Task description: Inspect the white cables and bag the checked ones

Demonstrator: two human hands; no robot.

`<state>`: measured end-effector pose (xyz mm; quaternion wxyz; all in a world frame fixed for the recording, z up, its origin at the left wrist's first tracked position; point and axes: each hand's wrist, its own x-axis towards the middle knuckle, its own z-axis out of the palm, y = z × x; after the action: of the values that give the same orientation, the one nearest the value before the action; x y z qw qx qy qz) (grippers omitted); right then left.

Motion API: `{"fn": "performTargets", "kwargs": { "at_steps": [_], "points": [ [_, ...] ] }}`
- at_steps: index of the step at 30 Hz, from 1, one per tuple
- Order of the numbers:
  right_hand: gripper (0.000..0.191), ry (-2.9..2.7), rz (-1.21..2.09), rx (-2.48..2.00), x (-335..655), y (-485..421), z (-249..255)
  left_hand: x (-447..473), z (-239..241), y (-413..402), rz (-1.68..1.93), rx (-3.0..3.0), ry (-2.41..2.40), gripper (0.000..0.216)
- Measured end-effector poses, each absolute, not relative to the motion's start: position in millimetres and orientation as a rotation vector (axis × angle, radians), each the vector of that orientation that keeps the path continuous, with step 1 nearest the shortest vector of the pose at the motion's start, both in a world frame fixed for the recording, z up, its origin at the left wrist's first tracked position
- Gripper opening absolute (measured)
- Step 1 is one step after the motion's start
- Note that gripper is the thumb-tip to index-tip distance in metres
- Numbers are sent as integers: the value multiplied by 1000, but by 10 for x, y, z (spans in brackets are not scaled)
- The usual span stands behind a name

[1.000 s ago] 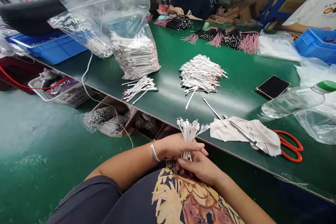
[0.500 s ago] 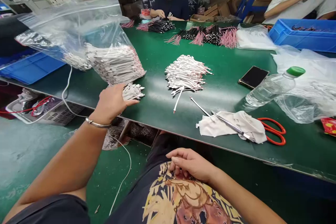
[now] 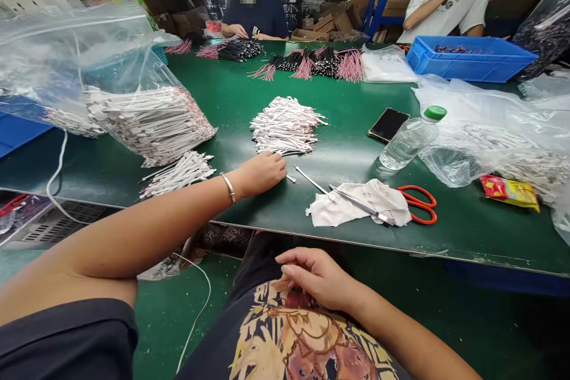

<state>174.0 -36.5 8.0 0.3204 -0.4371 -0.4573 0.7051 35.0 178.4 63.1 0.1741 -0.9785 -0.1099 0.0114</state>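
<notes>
The left hand (image 3: pixel 263 173), knuckles up and fingers bent, sits just in front of a loose heap of thin, matte white cables (image 3: pixel 287 124). One slim white cable end (image 3: pixel 291 179) pokes out beside its fingertips; whether they grip it, I cannot tell. The right hand (image 3: pixel 317 278), softly curled, fingers apart and empty, is well in front of the heap. Left of the heap bulges a glossy, clear plastic bag (image 3: pixel 151 122).

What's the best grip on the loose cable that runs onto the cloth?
Probably the middle of the cable, pinched from above and the left: that thin stretch lies bare on the table, just right of the left hand, while its nearer end overlaps the cloth, close to the metal tool.
</notes>
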Motion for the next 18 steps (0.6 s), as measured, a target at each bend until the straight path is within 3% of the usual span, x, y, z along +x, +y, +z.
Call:
{"fn": "performTargets", "kwargs": {
  "at_steps": [9,15,18],
  "points": [
    [24,-1821,870,-1374,2210,-185,455,414,653,1901,161,-2757,-423,18],
    [19,-1845,293,-1681,2514,-55,443,637,808,1748,-256,-2720,-708,25],
    [19,-1783,107,-1788,2697,-7,388,890,792,1360,-174,-2955,-383,23]
  ]
}}
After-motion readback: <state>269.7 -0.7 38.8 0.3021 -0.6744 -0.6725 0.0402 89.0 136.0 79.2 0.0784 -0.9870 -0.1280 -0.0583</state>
